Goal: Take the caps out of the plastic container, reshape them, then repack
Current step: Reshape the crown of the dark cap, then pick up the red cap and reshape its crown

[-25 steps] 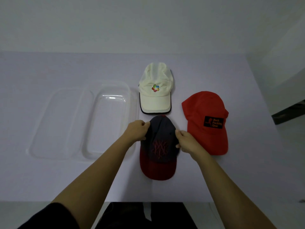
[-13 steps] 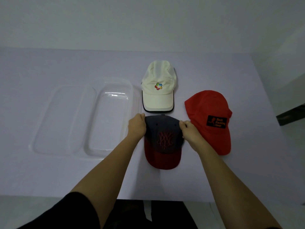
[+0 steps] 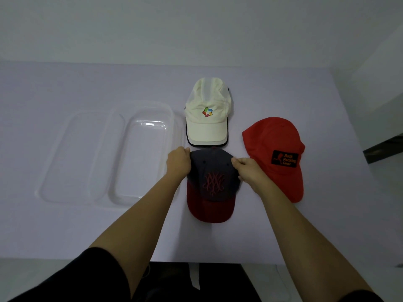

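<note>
A dark navy cap with a red brim (image 3: 212,186) lies on the table in front of me, brim toward me. My left hand (image 3: 177,163) grips the left side of its crown and my right hand (image 3: 250,171) pinches the right side. Just beyond it lies a cream cap (image 3: 208,114) with a colourful logo. A red cap (image 3: 274,155) with a black patch rests to the right. The clear plastic container (image 3: 139,153) stands to the left with nothing in it.
The container's clear lid (image 3: 72,158) lies flat at its left. The white table (image 3: 65,225) ends at a front edge close to my body and a right edge beyond the red cap. A pale wall stands behind.
Both hands have slid the navy cap away from me toward the cream cap, and have moved up its crown toward the back. The other caps and container stayed put.
</note>
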